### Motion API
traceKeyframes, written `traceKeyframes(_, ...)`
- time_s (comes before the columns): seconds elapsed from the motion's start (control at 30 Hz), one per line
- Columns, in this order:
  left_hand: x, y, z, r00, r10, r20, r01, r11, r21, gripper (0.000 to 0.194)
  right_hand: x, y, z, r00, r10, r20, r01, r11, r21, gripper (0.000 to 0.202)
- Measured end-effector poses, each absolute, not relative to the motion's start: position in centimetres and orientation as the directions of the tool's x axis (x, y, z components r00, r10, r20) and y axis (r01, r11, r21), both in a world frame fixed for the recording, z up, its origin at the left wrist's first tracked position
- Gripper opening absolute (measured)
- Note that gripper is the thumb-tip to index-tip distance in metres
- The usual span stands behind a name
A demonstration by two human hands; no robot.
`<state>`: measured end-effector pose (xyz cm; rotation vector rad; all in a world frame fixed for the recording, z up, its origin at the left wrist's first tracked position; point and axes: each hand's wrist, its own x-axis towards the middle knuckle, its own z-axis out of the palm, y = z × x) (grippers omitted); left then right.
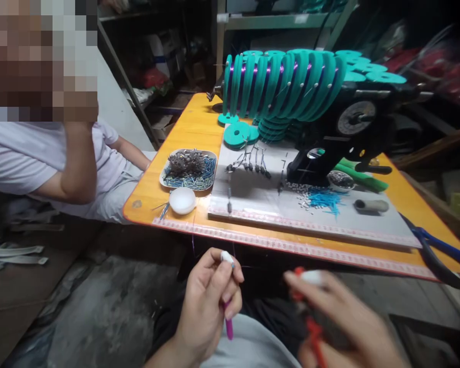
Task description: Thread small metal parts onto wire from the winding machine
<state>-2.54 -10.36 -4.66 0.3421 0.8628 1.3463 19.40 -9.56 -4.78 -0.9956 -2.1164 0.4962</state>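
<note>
My left hand is closed above my lap, its thumb and index finger pinched together, with a white wrap on one fingertip. A slim purple stick-like tool pokes out below its curled fingers. What lies in the pinch is too small to make out; a thin purple line hangs from the table edge near it. My right hand, smeared by motion, is wrapped round a red-handled tool whose working end I cannot make out. It has a white wrap on a finger too. Both hands are in front of the table edge.
On the yellow table stand a black machine with teal line spools, a tray of small metal parts, a white bowl, blue strips and blue-handled pliers. Another person sits at left.
</note>
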Motion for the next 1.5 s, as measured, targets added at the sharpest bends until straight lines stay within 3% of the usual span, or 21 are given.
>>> traceKeyframes(0.03, -2.5, -10.4, -4.5, -0.025, 0.942, -0.334, -0.705, 0.22, 0.674, 0.03, 17.7, -10.3, -5.2, -0.514, 0.762, 0.395, 0.431, 0.627, -0.648, 0.051)
traceKeyframes(0.13, -2.5, -10.7, -4.4, -0.026, 0.947, -0.321, -0.713, 0.207, 0.67, 0.026, 14.6, -11.0, -6.7, -0.462, 0.78, 0.422, 0.345, 0.597, -0.724, 0.054)
traceKeyframes(0.4, -2.5, -10.9, -4.5, 0.001, 0.949, -0.316, -0.732, 0.217, 0.646, 0.023, 13.7, -10.9, -7.4, -0.415, 0.793, 0.446, 0.415, 0.601, -0.683, 0.05)
traceKeyframes(0.77, -2.5, -11.1, -4.9, -0.066, 0.966, -0.251, -0.751, 0.117, 0.649, 0.021, 13.6, -10.6, -7.4, -0.418, 0.796, 0.437, 0.372, 0.589, -0.717, 0.042)
traceKeyframes(0.83, -2.6, -11.1, -5.0, -0.078, 0.971, -0.226, -0.739, 0.095, 0.666, 0.02, 13.8, -10.9, -7.5, -0.407, 0.819, 0.405, 0.326, 0.544, -0.773, 0.035)
traceKeyframes(0.97, -2.7, -11.2, -5.4, -0.099, 0.976, -0.194, -0.704, 0.069, 0.707, 0.02, 13.4, -11.4, -6.8, -0.27, 0.893, 0.36, 0.076, 0.392, -0.917, 0.032)
traceKeyframes(1.03, -2.9, -11.3, -5.6, -0.108, 0.98, -0.166, -0.673, 0.051, 0.738, 0.019, 12.8, -11.2, -6.0, -0.159, 0.889, 0.43, 0.049, 0.442, -0.896, 0.031)
traceKeyframes(1.17, -3.0, -11.7, -6.0, -0.097, 0.99, -0.106, -0.633, 0.021, 0.774, 0.014, 11.1, -10.1, -5.0, -0.051, 0.833, 0.551, 0.054, 0.553, -0.831, 0.049)
traceKeyframes(1.5, -3.2, -12.1, -6.3, -0.057, 0.996, -0.067, -0.635, 0.016, 0.772, 0.01, 10.0, -8.8, -5.5, -0.147, 0.843, 0.517, -0.106, 0.506, -0.856, 0.049)
